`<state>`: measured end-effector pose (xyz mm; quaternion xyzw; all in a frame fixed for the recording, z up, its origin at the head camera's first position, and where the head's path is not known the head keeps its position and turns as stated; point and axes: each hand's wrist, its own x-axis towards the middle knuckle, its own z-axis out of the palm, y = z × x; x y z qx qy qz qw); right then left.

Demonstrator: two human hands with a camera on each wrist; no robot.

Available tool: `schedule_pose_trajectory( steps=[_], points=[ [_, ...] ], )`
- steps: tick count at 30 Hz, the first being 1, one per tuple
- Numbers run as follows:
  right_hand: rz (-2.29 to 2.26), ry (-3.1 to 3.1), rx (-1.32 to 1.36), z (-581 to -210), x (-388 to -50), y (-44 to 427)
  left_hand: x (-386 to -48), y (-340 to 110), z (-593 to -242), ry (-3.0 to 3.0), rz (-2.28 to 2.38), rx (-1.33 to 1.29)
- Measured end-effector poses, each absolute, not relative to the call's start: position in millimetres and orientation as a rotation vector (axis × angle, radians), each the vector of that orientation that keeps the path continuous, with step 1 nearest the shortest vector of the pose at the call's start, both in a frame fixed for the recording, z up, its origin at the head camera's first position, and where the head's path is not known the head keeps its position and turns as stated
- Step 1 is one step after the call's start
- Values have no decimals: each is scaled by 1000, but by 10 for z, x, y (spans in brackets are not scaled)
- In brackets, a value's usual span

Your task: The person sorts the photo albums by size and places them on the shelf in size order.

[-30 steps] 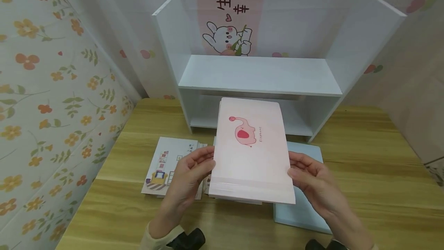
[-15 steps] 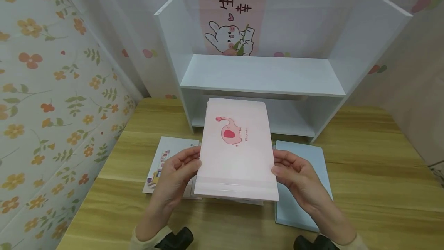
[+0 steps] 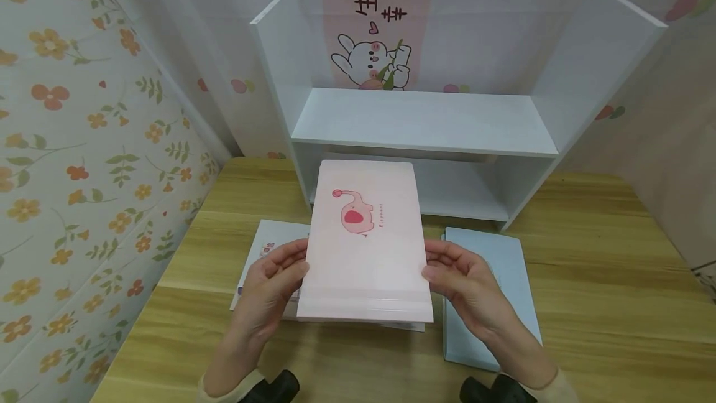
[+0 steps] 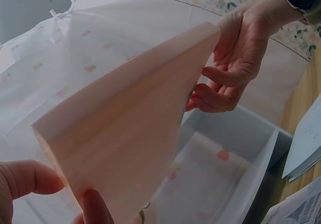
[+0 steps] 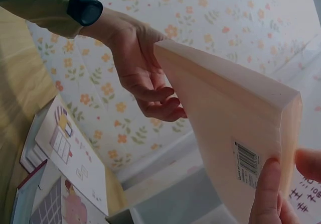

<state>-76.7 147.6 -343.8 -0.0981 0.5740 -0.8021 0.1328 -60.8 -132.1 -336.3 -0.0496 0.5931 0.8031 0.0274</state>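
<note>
A pale pink notebook [image 3: 363, 254] with a red elephant on its cover is held up above the table. My left hand [image 3: 268, 288] pinches its left edge, thumb on top and fingers beneath. On the opposite edge, my right hand [image 3: 470, 285] has the same kind of pinch. The right wrist view shows the notebook's underside [image 5: 225, 128] with a barcode label [image 5: 246, 161]. Under and behind it lie a white illustrated book [image 3: 274, 232] at left, mostly covered, and another book [image 3: 405, 326] of which just an edge shows. A light blue book [image 3: 486, 266] lies beneath my right hand.
A white two-level shelf [image 3: 425, 120] stands at the back of the wooden table [image 3: 604, 278], its side panels rising high. Flowered fabric [image 3: 100, 204] hangs along the left, and a curtain [image 3: 481, 42] with a rabbit print hangs behind the shelf.
Both hands have carried the pink notebook to the left, covering more of the white book and uncovering more of the blue one. The grip on both edges stays the same.
</note>
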Motion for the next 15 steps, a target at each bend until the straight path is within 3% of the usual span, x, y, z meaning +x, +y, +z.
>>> schedule_pose_trajectory(
  steps=[15],
  points=[
    [-2309, 1635, -322, -3387, -761, 1341, -539, -1489, -3405, 1781, 2562, -58]
  ],
)
